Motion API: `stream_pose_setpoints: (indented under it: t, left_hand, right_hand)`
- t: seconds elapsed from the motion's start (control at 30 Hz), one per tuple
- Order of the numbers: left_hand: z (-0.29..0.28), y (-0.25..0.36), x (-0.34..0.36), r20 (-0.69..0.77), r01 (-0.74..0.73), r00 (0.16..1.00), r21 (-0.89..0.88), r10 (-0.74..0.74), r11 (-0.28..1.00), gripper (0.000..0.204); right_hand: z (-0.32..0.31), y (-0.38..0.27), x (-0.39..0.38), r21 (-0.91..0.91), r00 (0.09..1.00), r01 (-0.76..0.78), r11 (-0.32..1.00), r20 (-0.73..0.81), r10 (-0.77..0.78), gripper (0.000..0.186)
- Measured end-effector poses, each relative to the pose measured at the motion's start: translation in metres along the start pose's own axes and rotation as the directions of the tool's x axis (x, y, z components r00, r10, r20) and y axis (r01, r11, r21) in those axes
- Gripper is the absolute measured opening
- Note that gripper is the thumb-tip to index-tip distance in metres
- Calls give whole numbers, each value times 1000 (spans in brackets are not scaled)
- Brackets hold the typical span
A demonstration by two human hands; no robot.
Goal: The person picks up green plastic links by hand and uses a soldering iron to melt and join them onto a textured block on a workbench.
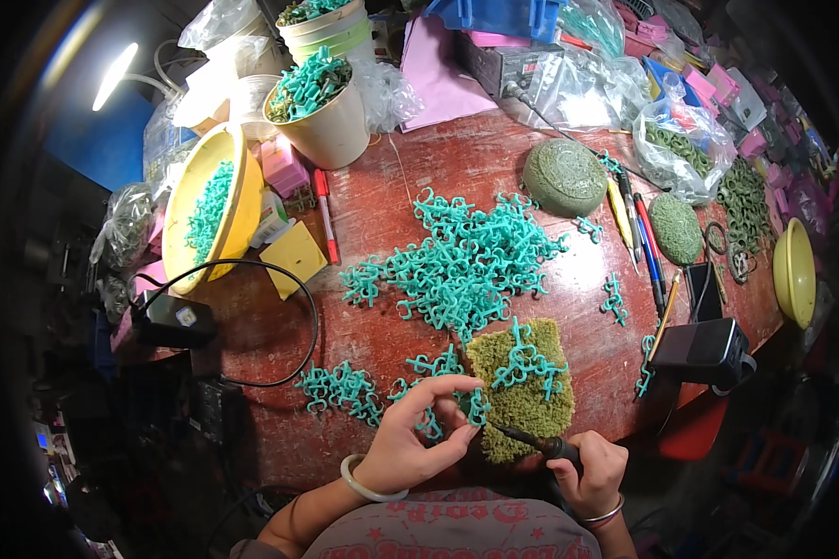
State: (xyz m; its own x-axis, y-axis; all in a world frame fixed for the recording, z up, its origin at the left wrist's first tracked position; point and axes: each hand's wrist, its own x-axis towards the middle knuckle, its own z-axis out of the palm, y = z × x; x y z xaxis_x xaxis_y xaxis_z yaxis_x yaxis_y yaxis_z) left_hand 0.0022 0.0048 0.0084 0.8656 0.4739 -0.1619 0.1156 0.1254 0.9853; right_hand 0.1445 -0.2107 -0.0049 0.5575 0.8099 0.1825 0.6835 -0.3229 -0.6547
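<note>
My left hand [399, 445] pinches a small teal curled piece [476, 407] between thumb and forefinger, just above the left edge of a rough green pad [531, 405]. Wrapped round the dark handle of a soldering-iron-like tool [537, 441] is my right hand [595, 473]. The tool's thin tip points left at the held piece; whether they touch I cannot tell. On the pad's upper part lies a cluster of joined teal pieces [529, 363]. More loose teal pieces [429, 365] lie beyond my left hand, partly hidden by it.
A large teal heap [471, 261] covers mid-table, with a smaller one [340, 391] at left. A yellow basin [238, 200], white bucket [331, 121] and black cable [315, 326] stand or lie left. Rightward are round green blocks [565, 177], pens [645, 233] and a black device [699, 349].
</note>
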Motion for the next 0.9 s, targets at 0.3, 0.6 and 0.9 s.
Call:
stream_pose_setpoints:
  t: [0.3,0.6,0.9]
  left_hand:
    - [-1,0,-1,-4,-8,1000,-3,8,1000,46]
    - [-1,1,0,-3,-3,1000,-13,3,1000,46]
    - [-1,1,0,8,-17,1000,28,17,999,46]
  right_hand:
    - [1,-1,1,-12,1000,9,1000,7,-9,45]
    - [1,3,2,-51,998,60,997,-1,-60,43]
    - [0,1,0,9,1000,1,1000,-9,-1,46]
